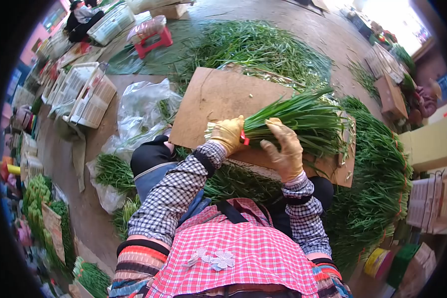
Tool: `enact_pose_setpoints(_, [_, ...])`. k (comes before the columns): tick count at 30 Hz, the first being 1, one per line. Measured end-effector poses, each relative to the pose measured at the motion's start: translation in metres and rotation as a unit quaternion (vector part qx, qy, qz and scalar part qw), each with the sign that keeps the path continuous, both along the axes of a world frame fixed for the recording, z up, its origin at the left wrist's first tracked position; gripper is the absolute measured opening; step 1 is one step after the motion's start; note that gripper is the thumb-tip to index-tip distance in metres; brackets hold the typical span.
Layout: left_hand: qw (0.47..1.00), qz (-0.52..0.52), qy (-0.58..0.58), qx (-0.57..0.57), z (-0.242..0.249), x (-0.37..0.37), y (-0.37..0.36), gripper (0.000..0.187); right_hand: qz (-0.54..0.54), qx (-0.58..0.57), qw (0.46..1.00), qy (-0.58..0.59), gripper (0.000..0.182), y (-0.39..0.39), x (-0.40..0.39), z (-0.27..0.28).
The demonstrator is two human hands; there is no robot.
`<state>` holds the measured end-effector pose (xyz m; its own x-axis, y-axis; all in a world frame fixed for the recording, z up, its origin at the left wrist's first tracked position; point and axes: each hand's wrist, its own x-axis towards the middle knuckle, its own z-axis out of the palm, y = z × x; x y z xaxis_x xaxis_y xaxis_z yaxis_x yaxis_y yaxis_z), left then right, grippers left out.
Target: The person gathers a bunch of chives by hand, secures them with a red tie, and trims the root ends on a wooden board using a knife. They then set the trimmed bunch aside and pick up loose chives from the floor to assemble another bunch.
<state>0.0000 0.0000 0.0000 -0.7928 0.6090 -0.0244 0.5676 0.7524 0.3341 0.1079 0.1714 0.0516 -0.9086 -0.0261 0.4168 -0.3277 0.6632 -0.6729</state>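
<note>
A bunch of chives [303, 119] with long flat green leaves lies across a brown board [223, 94] over my lap. My left hand [227, 133], in a yellowed glove, is closed around its pale stem end. A red band [244, 138] shows on the bunch right beside that hand. My right hand [284, 149], gloved too, is open with fingers apart at the near side of the leaves. The leaf tips spread toward the board's right side.
Loose chives [263, 44] are heaped beyond the board. Banded bunches [372, 184] are stacked on my right. Clear plastic bags [144, 109] lie left, near white crates [92, 94]. A red stool [154, 42] stands farther back. A person [82, 22] sits at the far left.
</note>
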Motion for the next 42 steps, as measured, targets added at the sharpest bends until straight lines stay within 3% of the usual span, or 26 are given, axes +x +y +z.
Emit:
enact_pose_setpoints(2, [0.996,-0.006,0.052,0.066,-0.014,0.007,0.013,0.068,0.002,0.194,0.981,-0.005,0.073,-0.006,-0.002,0.01])
enact_pose_setpoints(3, [0.997,-0.013,0.069,0.035,-0.007,-0.016,-0.023,0.067,-0.013,0.194,0.981,0.006,0.074,-0.047,-0.022,0.002])
enact_pose_setpoints(5, [0.998,-0.013,0.039,0.052,-0.016,-0.011,-0.013,0.064,-0.025,0.229,0.973,0.01,0.061,-0.048,-0.02,-0.011])
enact_pose_setpoints(8, [0.999,0.002,0.032,0.031,-0.009,-0.008,-0.008,0.04,-0.006,0.223,0.971,0.086,0.037,-0.04,-0.021,-0.024])
enact_pose_setpoints(11, [0.996,-0.038,0.071,0.025,-0.013,-0.009,-0.009,0.033,-0.015,0.358,0.917,0.173,0.017,-0.049,-0.02,-0.04])
enact_pose_setpoints(16, [0.999,-0.009,-0.002,0.032,-0.008,-0.01,-0.007,0.032,0.102,0.358,0.911,0.176,0.013,-0.052,-0.028,-0.026])
enact_pose_setpoints(19, [0.996,-0.053,0.069,0.023,-0.023,-0.009,-0.011,0.033,0.103,0.303,0.941,0.111,0.015,-0.052,-0.057,-0.012])
enact_pose_setpoints(20, [0.989,-0.045,0.101,0.098,-0.036,-0.012,-0.008,0.038,0.11,0.263,0.954,0.094,0.012,-0.051,-0.063,-0.003])
enact_pose_setpoints(23, [0.999,-0.032,-0.034,0.026,0.004,-0.008,-0.018,0.048,0.14,0.106,0.982,-0.063,0.008,-0.04,-0.084,-0.015])
enact_pose_setpoints(24, [0.997,0.002,-0.015,0.073,-0.001,-0.005,-0.015,0.06,0.114,0.06,0.988,-0.082,0.01,-0.04,-0.086,-0.016])
enact_pose_setpoints(27, [0.994,0.005,-0.027,0.109,-0.002,-0.004,-0.016,0.07,0.109,-0.001,0.969,-0.223,0.011,-0.03,-0.098,-0.022])
enact_pose_setpoints(30, [0.997,0.02,-0.03,0.069,0.013,-0.001,-0.017,0.074,0.081,0.021,0.946,-0.313,0.009,-0.022,-0.112,-0.027])
enact_pose_setpoints(31, [0.994,0.01,-0.005,0.108,0.014,-0.001,-0.017,0.073,0.074,0.026,0.935,-0.346,0.008,-0.019,-0.119,-0.033])
enact_pose_setpoints(33, [0.982,-0.014,0.047,0.18,0.009,-0.001,-0.017,0.072,0.056,0.062,0.942,-0.326,0.012,-0.012,-0.123,-0.038])
enact_pose_setpoints(34, [0.953,-0.028,0.181,0.243,0.005,0.0,-0.018,0.068,0.047,0.081,0.944,-0.317,0.014,-0.011,-0.123,-0.037])
enact_pose_setpoints(36, [0.948,-0.083,0.169,0.255,-0.005,-0.004,-0.02,0.057,0.069,0.108,0.939,-0.318,0.015,-0.013,-0.127,-0.029])
enact_pose_setpoints(37, [0.959,-0.09,0.146,0.224,0.003,0.0,-0.017,0.046,0.187,0.227,0.917,-0.268,0.019,-0.009,-0.127,-0.032])
enact_pose_setpoints(38, [0.991,-0.095,0.089,0.035,0.032,0.008,-0.015,0.037,0.256,0.315,0.904,-0.131,0.021,0.016,-0.151,-0.087])
enact_pose_setpoints(39, [0.993,-0.071,0.074,0.053,0.064,0.024,-0.033,0.042,0.291,0.392,0.872,0.032,0.024,0.042,-0.174,-0.142])
enact_pose_setpoints(40, [0.972,-0.057,0.197,0.111,0.003,0.014,-0.015,0.034,0.181,0.154,0.944,-0.227,0.027,0.029,-0.167,-0.119])
enact_pose_setpoints(41, [0.96,-0.061,0.228,0.15,-0.019,0.006,-0.01,0.037,0.125,0.037,0.948,-0.289,0.029,0.022,-0.161,-0.1])
enact_pose_setpoints(42, [0.925,-0.013,0.333,0.183,-0.054,0.003,0.005,0.035,0.114,0.01,0.945,-0.306,0.028,0.012,-0.146,-0.073])
